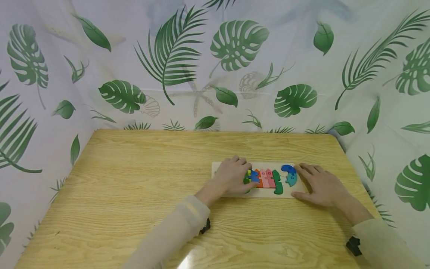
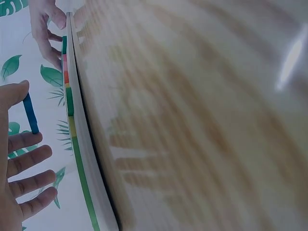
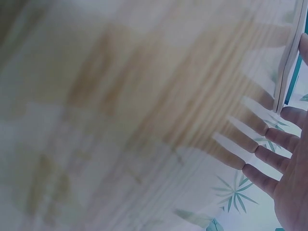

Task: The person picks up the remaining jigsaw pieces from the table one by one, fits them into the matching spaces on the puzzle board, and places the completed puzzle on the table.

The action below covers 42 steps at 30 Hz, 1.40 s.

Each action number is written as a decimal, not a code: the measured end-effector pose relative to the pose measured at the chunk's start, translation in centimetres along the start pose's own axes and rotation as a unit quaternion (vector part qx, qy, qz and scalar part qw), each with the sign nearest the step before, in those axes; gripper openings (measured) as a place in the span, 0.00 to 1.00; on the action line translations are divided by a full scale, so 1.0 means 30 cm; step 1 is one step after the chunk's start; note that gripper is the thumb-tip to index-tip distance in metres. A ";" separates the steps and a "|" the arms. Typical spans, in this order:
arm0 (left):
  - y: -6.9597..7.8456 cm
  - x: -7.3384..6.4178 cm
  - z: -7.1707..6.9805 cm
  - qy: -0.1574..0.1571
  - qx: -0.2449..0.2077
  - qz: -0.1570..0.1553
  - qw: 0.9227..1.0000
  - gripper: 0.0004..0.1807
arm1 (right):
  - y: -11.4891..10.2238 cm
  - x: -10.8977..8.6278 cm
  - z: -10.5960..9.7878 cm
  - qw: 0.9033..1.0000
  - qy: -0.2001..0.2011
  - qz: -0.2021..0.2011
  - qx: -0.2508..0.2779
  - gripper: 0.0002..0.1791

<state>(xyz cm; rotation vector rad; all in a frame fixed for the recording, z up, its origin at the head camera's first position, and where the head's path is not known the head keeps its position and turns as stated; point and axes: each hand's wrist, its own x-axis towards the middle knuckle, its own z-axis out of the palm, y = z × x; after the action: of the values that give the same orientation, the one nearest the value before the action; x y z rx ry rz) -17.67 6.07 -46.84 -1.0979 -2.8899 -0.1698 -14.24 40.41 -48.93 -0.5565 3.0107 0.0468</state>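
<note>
A pale wooden puzzle board (image 1: pixel 262 193) lies flat on the table with colourful pieces on it. My left hand (image 1: pixel 231 175) is over its left part, pinching a thin blue puzzle piece (image 2: pixel 30 113) between thumb and index finger; the other fingers are spread. In the left wrist view the piece is raised off the board. Beside that hand are pink pieces (image 1: pixel 264 178) and a green piece (image 1: pixel 277 182). My right hand (image 1: pixel 324 186) rests at the board's right end, fingers extended, near a curved blue-and-teal piece (image 1: pixel 289 170). The left hand hides the board's left part.
The wooden table (image 1: pixel 134 179) extends to the left and in front of the board. A white curtain with green leaves (image 1: pixel 201 74) hangs behind the table and along both sides. Dark wrist mounts (image 1: pixel 354 246) show at both sleeves.
</note>
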 end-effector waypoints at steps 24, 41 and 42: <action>0.080 0.092 0.024 -0.019 0.012 0.001 1.000 0.34 | -0.001 0.000 -0.010 1.000 -0.006 -0.001 -0.003 0.57; 0.122 0.150 0.045 -0.046 0.006 -0.008 0.999 0.37 | 0.002 0.002 -0.006 1.000 -0.004 -0.003 -0.005 0.57; 0.126 0.153 0.047 -0.046 0.010 -0.007 0.999 0.36 | 0.002 0.002 -0.006 1.000 -0.003 -0.003 -0.005 0.58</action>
<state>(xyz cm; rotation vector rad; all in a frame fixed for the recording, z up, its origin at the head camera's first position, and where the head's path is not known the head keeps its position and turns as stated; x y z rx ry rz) -18.61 12.08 -47.53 -1.1105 -2.9736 -0.0943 -14.32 40.44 -48.77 -0.5646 3.0035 0.0619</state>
